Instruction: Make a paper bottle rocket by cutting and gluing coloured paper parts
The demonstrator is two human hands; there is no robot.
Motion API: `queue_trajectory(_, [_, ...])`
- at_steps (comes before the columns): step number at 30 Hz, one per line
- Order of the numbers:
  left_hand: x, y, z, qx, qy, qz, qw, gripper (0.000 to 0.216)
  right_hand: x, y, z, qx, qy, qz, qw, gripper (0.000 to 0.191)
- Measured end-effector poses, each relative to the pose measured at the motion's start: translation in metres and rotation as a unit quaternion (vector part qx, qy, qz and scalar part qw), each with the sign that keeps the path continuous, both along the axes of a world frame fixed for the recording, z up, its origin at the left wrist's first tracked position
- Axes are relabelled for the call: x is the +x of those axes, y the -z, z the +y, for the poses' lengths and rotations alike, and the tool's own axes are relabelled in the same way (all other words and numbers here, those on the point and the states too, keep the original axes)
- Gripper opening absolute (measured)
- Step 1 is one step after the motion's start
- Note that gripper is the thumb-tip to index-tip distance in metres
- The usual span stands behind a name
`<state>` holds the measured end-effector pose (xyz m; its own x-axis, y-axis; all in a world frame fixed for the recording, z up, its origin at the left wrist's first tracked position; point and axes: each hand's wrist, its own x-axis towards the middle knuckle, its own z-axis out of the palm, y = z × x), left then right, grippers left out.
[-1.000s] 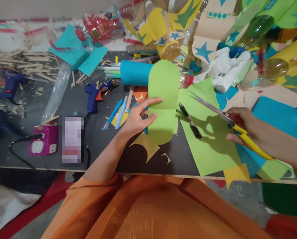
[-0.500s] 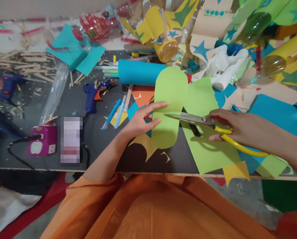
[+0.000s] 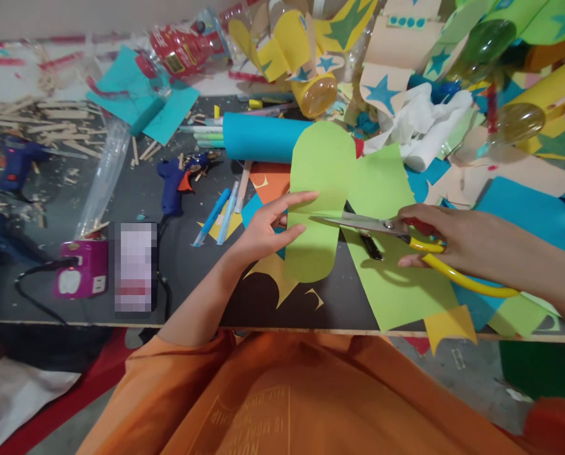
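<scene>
My left hand (image 3: 275,224) grips the left edge of a light-green paper cutout (image 3: 320,164), a long piece with rounded ends. Its index finger and thumb lie over the paper, and some other fingers are hidden behind it. My right hand (image 3: 434,234) is closed around the yellow handles of a pair of scissors (image 3: 372,222). The handles are spread apart. The blades point left across the middle of the cutout. Below the scissors lie a larger light-green sheet (image 3: 406,291) and a black cutter (image 3: 371,245).
A blue paper tube (image 3: 263,137) lies behind the cutout. To the left are a blue glue gun (image 3: 172,186), a purple power adapter (image 3: 81,268) and a phone (image 3: 134,268). Paper-covered bottles (image 3: 315,95), coloured paper and white tissue (image 3: 419,120) crowd the back right.
The green cutout has shifted slightly left together with my left hand. The scissors' lower handle has swung out a little to the right, and the blade tip has edged left.
</scene>
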<state>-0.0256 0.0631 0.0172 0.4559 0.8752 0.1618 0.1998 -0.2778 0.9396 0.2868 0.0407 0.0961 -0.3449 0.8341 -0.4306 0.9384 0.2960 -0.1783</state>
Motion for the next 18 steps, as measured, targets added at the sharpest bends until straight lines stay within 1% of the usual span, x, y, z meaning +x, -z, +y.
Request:
queue_trajectory(3, [0.0011,-0.0011,-0.0001,-0.009,-0.006,0.007,1.000,0.041,0.0004,-0.0001,-0.0004,0.003,-0.006,0.002,1.000,0.101])
queue_trajectory(8, [0.0025,-0.0044,-0.0012,-0.023,0.005,0.013,1.000,0.041,-0.0014,-0.0005,0.0003,-0.001,0.001,0.002,1.000,0.107])
queue_trajectory(13, [0.0009,-0.0045,-0.0023,-0.018,0.000,0.029,0.999,0.042,-0.0012,0.0000,0.0021,-0.007,-0.005,-0.003,1.000,0.104])
queue_trajectory(18, [0.0008,-0.0040,-0.0019,-0.019,0.005,0.028,0.999,0.043,0.0025,0.0011,0.0014,0.012,-0.017,-0.007,1.000,0.102])
